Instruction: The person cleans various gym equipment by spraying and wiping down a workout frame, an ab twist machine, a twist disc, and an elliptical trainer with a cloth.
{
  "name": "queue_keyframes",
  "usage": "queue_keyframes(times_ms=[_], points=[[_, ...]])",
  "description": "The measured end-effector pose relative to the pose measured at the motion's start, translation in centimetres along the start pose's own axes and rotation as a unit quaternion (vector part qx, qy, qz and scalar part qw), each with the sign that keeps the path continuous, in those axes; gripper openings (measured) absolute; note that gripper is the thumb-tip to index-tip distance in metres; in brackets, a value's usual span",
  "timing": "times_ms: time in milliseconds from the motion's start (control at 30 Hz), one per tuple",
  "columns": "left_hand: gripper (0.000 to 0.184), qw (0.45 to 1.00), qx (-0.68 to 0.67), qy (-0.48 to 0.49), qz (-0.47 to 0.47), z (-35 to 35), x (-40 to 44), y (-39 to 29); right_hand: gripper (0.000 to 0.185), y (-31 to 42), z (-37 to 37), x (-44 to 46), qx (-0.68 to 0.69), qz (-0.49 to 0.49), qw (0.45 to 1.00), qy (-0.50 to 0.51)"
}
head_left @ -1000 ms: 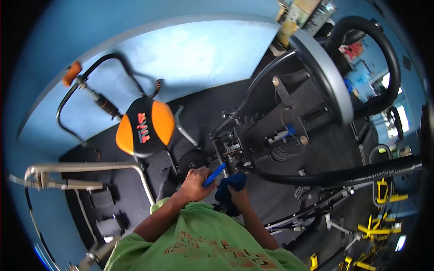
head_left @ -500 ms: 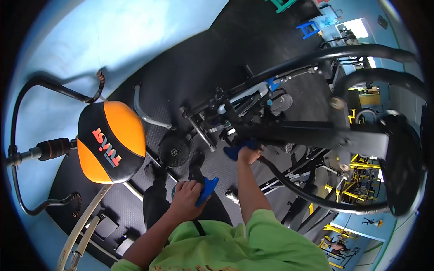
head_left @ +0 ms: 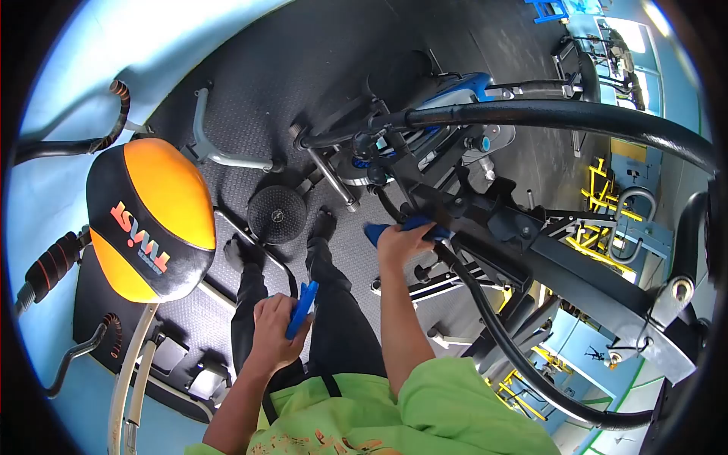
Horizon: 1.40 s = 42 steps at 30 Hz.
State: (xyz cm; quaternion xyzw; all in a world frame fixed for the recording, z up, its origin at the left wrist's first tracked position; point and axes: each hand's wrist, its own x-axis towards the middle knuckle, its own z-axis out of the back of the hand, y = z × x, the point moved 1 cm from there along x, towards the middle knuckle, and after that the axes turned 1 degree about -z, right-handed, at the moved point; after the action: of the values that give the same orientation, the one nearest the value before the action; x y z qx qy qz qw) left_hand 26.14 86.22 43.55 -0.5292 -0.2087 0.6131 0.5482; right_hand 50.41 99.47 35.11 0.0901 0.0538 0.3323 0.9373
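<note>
My left hand (head_left: pixel 274 331) is wrapped round a blue object (head_left: pixel 302 309), likely a spray bottle's head, whose lower part is hidden by the fingers. It is held in front of my legs. Farther forward and to the right, my right hand (head_left: pixel 403 244) grips a dark blue cloth (head_left: pixel 418 224). The cloth lies against the black frame of an exercise machine (head_left: pixel 474 246), beside its curved black tube (head_left: pixel 485 315). Part of the cloth is hidden under the hand.
An orange and black seat (head_left: pixel 152 220) marked "TWIST" stands at the left. A round black disc (head_left: pixel 277 214) sits on the floor ahead of my feet. A long black bar (head_left: pixel 561 114) crosses the upper right. Yellow gym machines (head_left: pixel 603 189) stand farther right.
My right hand with the cloth has moved forward onto the machine. My left hand with the blue object is lower, apart from the right. The view has shifted, bringing the machine's frame nearer.
</note>
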Motion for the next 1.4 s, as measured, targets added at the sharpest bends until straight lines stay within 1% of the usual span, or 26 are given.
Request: queue_keyframes(times_ms=[33, 67, 133, 167, 233, 267, 300, 367, 433, 500, 533, 600, 667, 800, 833, 867, 900, 933, 967, 1033, 1100, 1167, 1233, 1267, 1367, 1400], points=[[0.023, 1.0, -0.005, -0.015, 0.001, -0.1, 0.2, 0.0, 0.072, -0.8, -0.6, -1.0, -0.006, 0.051, 0.997, -0.054], [0.023, 1.0, -0.005, -0.011, 0.003, 0.0, 0.3, 0.0, 0.072, -2.4, -0.9, -1.7, -0.01, 0.049, 0.997, -0.053], [0.023, 1.0, -0.016, -0.008, 0.012, 0.3, 0.9, -0.2, 0.075, -4.4, -1.4, -2.9, 0.008, 0.152, 0.975, 0.164], [0.023, 1.0, -0.017, -0.008, 0.01, 0.4, 1.0, -0.4, 0.075, -4.8, -1.2, -3.5, 0.008, 0.153, 0.975, 0.162], [0.023, 1.0, -0.015, -0.004, 0.011, 1.0, 1.1, -0.4, 0.071, -3.6, -0.3, -4.9, 0.156, 0.028, 0.982, 0.099], [0.023, 1.0, -0.011, -0.007, 0.013, 1.4, 1.0, -0.4, 0.063, -3.2, -0.7, -4.3, 0.387, -0.111, 0.915, 0.034], [0.023, 1.0, -0.003, -0.014, 0.016, 1.7, 0.8, -0.6, 0.054, 0.5, 2.1, -3.9, 0.493, -0.207, 0.845, 0.005], [0.022, 1.0, 0.011, -0.016, 0.02, 2.3, 0.2, 0.0, 0.053, 1.3, 0.7, -0.5, 0.558, -0.164, 0.812, 0.049], [0.021, 0.999, 0.009, -0.029, 0.016, 2.3, -0.2, 1.2, 0.046, 7.4, -0.5, 0.0, 0.505, -0.307, 0.807, 0.007], [0.02, 0.999, 0.015, -0.047, 0.011, 2.5, -0.5, 1.8, 0.042, 11.1, -2.8, -1.8, 0.418, -0.228, 0.878, 0.041], [0.02, 0.999, 0.013, -0.036, 0.024, 2.7, -0.7, 2.2, 0.042, 12.1, -1.9, -3.1, 0.416, -0.227, 0.88, 0.043], [0.02, 0.999, 0.005, -0.022, 0.044, 3.1, -1.2, 2.5, 0.052, 13.7, 1.1, -5.8, 0.419, 0.031, 0.904, 0.082], [0.021, 0.999, 0.004, -0.028, 0.04, 3.3, -1.9, 2.9, 0.06, 8.8, 0.7, -4.6, 0.298, 0.161, 0.94, -0.038], [0.022, 0.998, -0.009, -0.043, 0.041, 3.7, -2.2, 3.9, 0.071, 2.2, 3.6, -2.7, 0.354, 0.1, 0.927, -0.073], [0.022, 0.998, -0.014, -0.033, 0.046, 3.7, -2.4, 4.1, 0.073, 1.7, 3.8, -2.8, 0.341, 0.149, 0.924, -0.085], [0.022, 0.998, -0.014, -0.028, 0.047, 3.7, -2.3, 4.4, 0.073, 1.7, 3.3, -2.7, 0.337, 0.152, 0.925, -0.085], [0.022, 0.998, -0.018, -0.029, 0.049, 3.7, -2.4, 4.5, 0.076, 2.8, 2.5, -2.7, 0.169, 0.249, 0.949, -0.097], [0.022, 0.998, -0.018, -0.029, 0.049, 3.8, -2.4, 4.7, 0.078, 4.2, 1.4, -2.6, -0.003, 0.335, 0.936, -0.106], [0.022, 0.998, -0.016, -0.028, 0.049, 4.0, -2.5, 4.9, 0.078, 5.8, 0.2, -2.1, -0.002, 0.334, 0.937, -0.105], [0.021, 0.998, -0.014, -0.025, 0.059, 4.4, -3.0, 5.3, 0.082, 9.8, -2.1, -1.1, -0.11, 0.257, 0.952, -0.122], [0.021, 0.997, -0.018, -0.02, 0.07, 4.4, -3.6, 5.7, 0.081, 12.1, -2.6, -0.8, -0.132, 0.243, 0.957, -0.093], [0.021, 0.998, -0.01, -0.041, 0.054, 4.8, -3.8, 6.2, 0.081, 11.0, -2.0, -0.3, -0.153, 0.221, 0.96, -0.076], [0.022, 0.998, -0.02, -0.045, 0.04, 4.8, -4.2, 7.2, 0.076, 7.8, -1.0, 0.2, -0.143, 0.385, 0.911, -0.039], [0.022, 0.998, -0.023, -0.041, 0.049, 5.0, -4.4, 7.4, 0.068, 7.5, 0.0, 0.4, -0.149, 0.383, 0.912, 0.002], [0.021, 0.996, -0.028, -0.051, 0.062, 5.3, -5.1, 7.6, 0.058, 10.5, 0.6, 0.1, -0.219, 0.397, 0.891, -0.001], [0.021, 0.997, -0.023, -0.056, 0.053, 5.5, -5.1, 7.7, 0.05, 11.6, -0.3, 0.4, -0.261, 0.366, 0.893, -0.018]])
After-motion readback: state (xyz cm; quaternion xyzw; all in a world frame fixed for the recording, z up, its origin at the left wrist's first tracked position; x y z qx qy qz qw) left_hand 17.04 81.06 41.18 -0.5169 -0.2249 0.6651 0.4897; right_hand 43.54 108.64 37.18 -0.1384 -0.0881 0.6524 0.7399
